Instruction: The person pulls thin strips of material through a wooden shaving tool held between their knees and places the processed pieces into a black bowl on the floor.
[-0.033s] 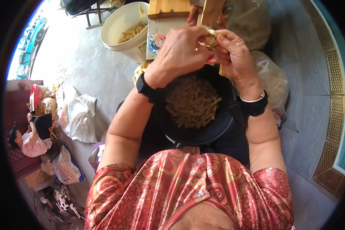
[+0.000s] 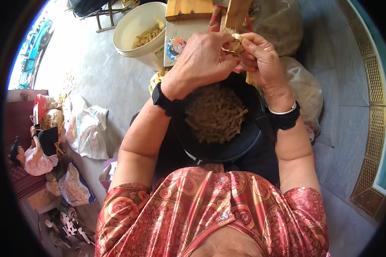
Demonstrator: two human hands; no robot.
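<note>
As the wearer looks down past a shiny red patterned top (image 2: 210, 210), two bare hands meet near the top centre, above the far side of a black basin (image 2: 254, 145). Between their fingertips is a small yellowish piece (image 2: 236, 46) with a whitish end, apparently folded. The left hand (image 2: 203, 58), back upward, grasps it from the left, some of its fingertips hidden; the right hand (image 2: 261, 58) pinches it from the right between thumb and forefinger, the other fingers curled in. Both wrists wear black bands, and the right one also has a pale bangle (image 2: 283, 112). The basin, at the wearer's lap, holds a heap of short brownish strips (image 2: 214, 113). Beyond the hands is a grey work surface (image 2: 193, 26) bearing a yellow-brown wooden block (image 2: 188, 9) and, to its right, a wooden post (image 2: 237, 15). A white bucket (image 2: 123, 48) with yellowish pieces (image 2: 148, 36) inside is just left of that surface; plastic bags (image 2: 306, 81) bulge on the right. Farther left, beyond a crumpled white bag (image 2: 90, 130), another person (image 2: 36, 165) in a pale pink top appears near the picture's edge.
</note>
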